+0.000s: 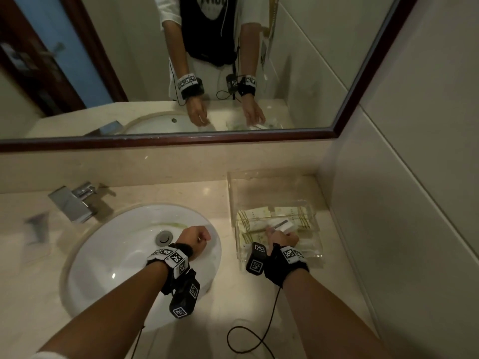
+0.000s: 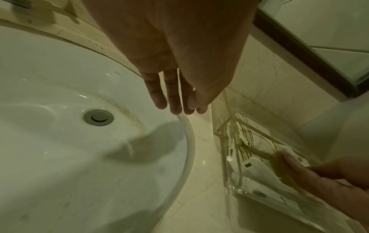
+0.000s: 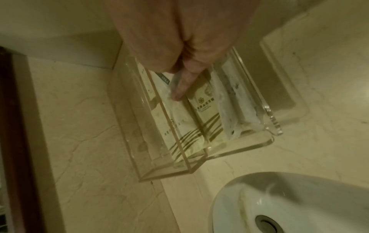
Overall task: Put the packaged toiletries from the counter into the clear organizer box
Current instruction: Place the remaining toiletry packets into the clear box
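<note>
The clear organizer box [image 1: 233,203] stands on the counter right of the sink, against the back wall. Cream packets with gold stripes [image 1: 255,215] lie inside it, also plain in the right wrist view [image 3: 203,110]. My right hand [image 1: 281,238] reaches into the box and pinches a white packet [image 1: 281,225] between thumb and forefinger [image 3: 181,85]. My left hand [image 1: 195,240] hangs over the sink's right rim, fingers pointing down [image 2: 175,94], with a thin white stick-like item [image 1: 199,238] held in them. What that item is cannot be made out.
A white round sink [image 1: 116,255] with a metal drain [image 1: 163,238] fills the counter's left and middle. A chrome faucet [image 1: 75,203] stands behind it. A framed mirror [image 1: 181,141] runs above, and a tiled wall [image 1: 401,203] closes the right side. A black cable [image 1: 248,340] loops on the counter.
</note>
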`<act>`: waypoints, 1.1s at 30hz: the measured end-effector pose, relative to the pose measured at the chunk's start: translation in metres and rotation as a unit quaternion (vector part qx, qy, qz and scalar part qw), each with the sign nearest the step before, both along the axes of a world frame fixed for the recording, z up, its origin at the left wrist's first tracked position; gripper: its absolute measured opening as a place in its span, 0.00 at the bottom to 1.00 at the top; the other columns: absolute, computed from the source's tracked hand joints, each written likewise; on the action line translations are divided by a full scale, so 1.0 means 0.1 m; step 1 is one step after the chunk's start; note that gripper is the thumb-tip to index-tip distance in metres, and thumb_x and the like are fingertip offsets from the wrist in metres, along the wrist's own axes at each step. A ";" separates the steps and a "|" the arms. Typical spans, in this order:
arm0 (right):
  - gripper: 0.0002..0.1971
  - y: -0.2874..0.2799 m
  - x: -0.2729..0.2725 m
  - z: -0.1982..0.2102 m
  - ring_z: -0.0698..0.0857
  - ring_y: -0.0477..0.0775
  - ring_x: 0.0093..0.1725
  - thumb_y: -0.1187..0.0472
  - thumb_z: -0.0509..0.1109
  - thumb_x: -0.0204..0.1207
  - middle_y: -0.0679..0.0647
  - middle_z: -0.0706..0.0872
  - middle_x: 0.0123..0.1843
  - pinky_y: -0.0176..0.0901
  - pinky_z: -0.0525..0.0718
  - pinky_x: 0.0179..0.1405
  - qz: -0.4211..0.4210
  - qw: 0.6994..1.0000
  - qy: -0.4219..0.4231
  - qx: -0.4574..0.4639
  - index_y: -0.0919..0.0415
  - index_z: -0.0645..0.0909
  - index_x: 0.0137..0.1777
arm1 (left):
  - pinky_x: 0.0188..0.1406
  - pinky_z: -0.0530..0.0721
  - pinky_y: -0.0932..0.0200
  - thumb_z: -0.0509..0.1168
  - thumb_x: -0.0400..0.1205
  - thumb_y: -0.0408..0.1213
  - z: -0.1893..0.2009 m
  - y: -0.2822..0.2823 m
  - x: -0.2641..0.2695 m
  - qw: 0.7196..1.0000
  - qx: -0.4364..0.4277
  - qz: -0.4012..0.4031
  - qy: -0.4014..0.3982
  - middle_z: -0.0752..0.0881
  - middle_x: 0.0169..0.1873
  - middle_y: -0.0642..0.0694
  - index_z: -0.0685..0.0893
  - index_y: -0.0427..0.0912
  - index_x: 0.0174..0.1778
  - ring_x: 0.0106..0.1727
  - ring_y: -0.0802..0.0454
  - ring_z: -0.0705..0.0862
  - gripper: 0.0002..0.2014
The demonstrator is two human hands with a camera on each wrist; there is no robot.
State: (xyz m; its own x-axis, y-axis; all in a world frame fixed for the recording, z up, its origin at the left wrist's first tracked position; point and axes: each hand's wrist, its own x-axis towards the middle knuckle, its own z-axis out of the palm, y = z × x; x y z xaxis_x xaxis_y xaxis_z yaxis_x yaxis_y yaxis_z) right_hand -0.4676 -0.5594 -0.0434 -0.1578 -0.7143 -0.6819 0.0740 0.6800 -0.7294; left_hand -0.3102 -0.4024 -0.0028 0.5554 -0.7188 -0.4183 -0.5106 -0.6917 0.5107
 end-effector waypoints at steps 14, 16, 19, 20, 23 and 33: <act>0.14 -0.19 -0.23 0.02 0.86 0.66 0.49 0.60 0.63 0.78 0.68 0.87 0.51 0.46 0.75 0.43 0.231 0.956 0.176 0.030 0.72 0.84 0.51 | 0.43 0.72 0.64 0.58 0.78 0.27 -0.05 -0.13 0.05 1.000 0.018 0.009 0.012 0.81 0.41 0.48 0.81 0.48 0.40 0.42 0.50 0.79 0.12; 0.13 -0.21 -0.21 0.02 0.77 0.60 0.29 0.66 0.62 0.75 0.61 0.81 0.30 0.45 0.72 0.31 0.193 0.969 0.150 0.044 0.69 0.77 0.29 | 0.43 0.72 0.64 0.58 0.78 0.27 -0.05 -0.18 0.04 1.000 0.019 0.008 0.016 0.81 0.41 0.48 0.81 0.49 0.41 0.43 0.50 0.78 0.12; 0.18 -0.27 -0.17 0.01 0.72 0.56 0.24 0.74 0.60 0.75 0.57 0.75 0.21 0.45 0.68 0.27 0.184 0.973 0.116 0.076 0.64 0.70 0.24 | 0.44 0.71 0.65 0.58 0.78 0.27 -0.07 -0.22 0.03 1.000 0.022 0.001 0.018 0.81 0.42 0.48 0.81 0.48 0.40 0.43 0.51 0.78 0.12; 0.18 -0.30 -0.16 -0.03 0.74 0.56 0.26 0.74 0.61 0.76 0.56 0.77 0.19 0.46 0.73 0.31 0.181 0.976 0.104 0.069 0.64 0.70 0.24 | 0.44 0.71 0.66 0.58 0.78 0.27 -0.07 -0.23 0.03 1.000 0.023 -0.001 0.018 0.81 0.41 0.48 0.81 0.48 0.40 0.43 0.51 0.78 0.12; 0.16 -0.33 -0.13 -0.14 0.79 0.52 0.31 0.74 0.64 0.78 0.47 0.80 0.13 0.45 0.82 0.46 0.190 0.979 0.049 0.054 0.63 0.74 0.29 | 0.44 0.72 0.66 0.58 0.78 0.26 -0.08 -0.25 0.03 1.000 0.025 0.003 0.018 0.81 0.41 0.49 0.81 0.48 0.40 0.43 0.52 0.78 0.12; 0.26 -0.33 -0.12 -0.11 0.74 0.57 0.25 0.73 0.67 0.68 0.55 0.78 0.15 0.48 0.73 0.37 0.112 0.989 0.067 0.072 0.61 0.74 0.08 | 0.46 0.73 0.65 0.58 0.78 0.27 -0.08 -0.30 0.06 0.999 0.026 0.018 0.018 0.88 0.51 0.41 0.81 0.48 0.40 0.54 0.43 0.85 0.12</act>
